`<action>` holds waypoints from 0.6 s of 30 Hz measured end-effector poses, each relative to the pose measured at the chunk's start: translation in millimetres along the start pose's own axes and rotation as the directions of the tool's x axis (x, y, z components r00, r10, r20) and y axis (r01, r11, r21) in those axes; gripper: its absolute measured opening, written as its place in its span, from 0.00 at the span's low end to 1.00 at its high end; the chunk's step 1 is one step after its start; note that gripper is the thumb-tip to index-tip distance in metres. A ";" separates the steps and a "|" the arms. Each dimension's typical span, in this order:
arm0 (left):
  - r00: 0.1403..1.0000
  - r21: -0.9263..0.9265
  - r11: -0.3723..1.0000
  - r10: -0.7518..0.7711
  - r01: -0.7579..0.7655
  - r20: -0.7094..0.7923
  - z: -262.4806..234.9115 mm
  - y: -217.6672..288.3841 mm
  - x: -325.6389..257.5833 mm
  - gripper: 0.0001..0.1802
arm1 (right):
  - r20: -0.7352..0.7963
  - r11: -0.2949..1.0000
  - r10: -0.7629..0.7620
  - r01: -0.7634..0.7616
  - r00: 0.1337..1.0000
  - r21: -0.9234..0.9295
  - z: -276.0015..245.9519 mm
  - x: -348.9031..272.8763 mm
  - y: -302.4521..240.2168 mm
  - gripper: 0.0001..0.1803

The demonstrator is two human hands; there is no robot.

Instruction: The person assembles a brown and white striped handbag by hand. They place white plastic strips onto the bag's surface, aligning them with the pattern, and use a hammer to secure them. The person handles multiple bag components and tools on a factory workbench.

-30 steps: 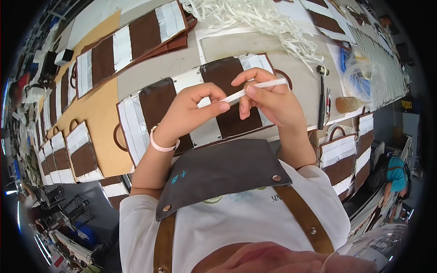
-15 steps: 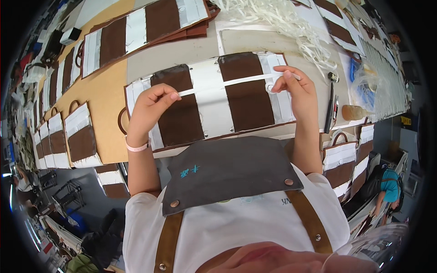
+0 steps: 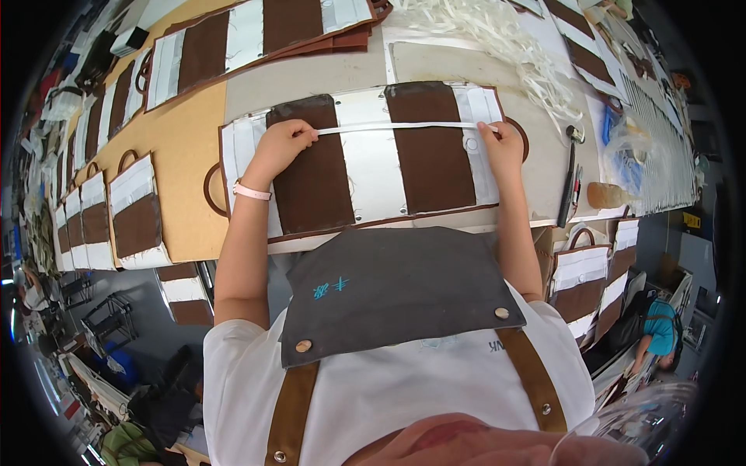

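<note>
A narrow white strip (image 3: 404,125) is stretched nearly level across the far half of a brown and white bag panel (image 3: 373,175). My left hand (image 3: 287,146) pinches its left end above the left brown patch. At the other end, my right hand (image 3: 501,147) grips the strip near the panel's right edge. The panel lies flat before me, with a brown loop handle (image 3: 214,190) at its left side and another at its right, partly behind my right hand. Whether the strip touches the panel, I cannot tell.
A heap of loose white strips (image 3: 497,46) lies at the far right. Nearer stand a black-handled hammer (image 3: 568,182) and an amber bottle (image 3: 606,195). More panels (image 3: 249,35) are stacked at the back left, and several bags (image 3: 136,210) hang along the left edge.
The strip has gone from slanted to nearly level. My left hand moved up and slightly right; my right hand came down a little, its fingers closing in on the strip.
</note>
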State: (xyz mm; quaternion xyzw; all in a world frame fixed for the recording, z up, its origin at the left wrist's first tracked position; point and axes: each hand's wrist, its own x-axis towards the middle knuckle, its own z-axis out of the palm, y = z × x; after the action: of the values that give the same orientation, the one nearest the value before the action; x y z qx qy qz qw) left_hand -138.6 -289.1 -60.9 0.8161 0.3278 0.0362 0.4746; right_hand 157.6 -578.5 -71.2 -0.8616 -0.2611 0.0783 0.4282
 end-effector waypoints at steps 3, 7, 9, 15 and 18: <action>1.000 -0.008 1.000 0.013 -0.013 -0.012 3.3 -3.0 -3.4 0.13 | -0.067 0.995 -0.102 0.101 0.993 -0.023 1.9 -2.4 -0.2 0.16; 1.000 -0.048 0.999 0.016 -0.015 0.012 10.3 1.2 -10.8 0.13 | -0.157 0.958 -0.267 0.244 0.951 -0.151 -1.9 -12.6 -3.5 0.14; 0.999 -0.053 0.999 0.007 -0.005 0.037 10.9 1.3 -14.0 0.11 | -0.185 0.941 -0.320 0.289 0.929 -0.179 -6.5 -17.0 -8.3 0.14; 0.992 -0.261 0.960 -0.077 0.100 0.095 21.8 13.3 -40.3 0.10 | -0.188 0.927 -0.340 0.295 0.921 -0.233 -30.4 -34.3 -19.5 0.13; 1.000 -0.105 0.994 -0.008 0.006 -0.015 36.9 16.3 -42.2 0.11 | -0.054 0.866 -0.397 0.355 0.916 -0.351 -25.3 -33.0 16.4 0.10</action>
State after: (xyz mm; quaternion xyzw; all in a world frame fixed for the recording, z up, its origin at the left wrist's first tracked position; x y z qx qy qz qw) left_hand -149.8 -346.3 -57.5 0.7885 0.3321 0.0581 0.5145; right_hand 144.9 -621.3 -71.2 -0.8572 -0.4063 -0.1059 0.2981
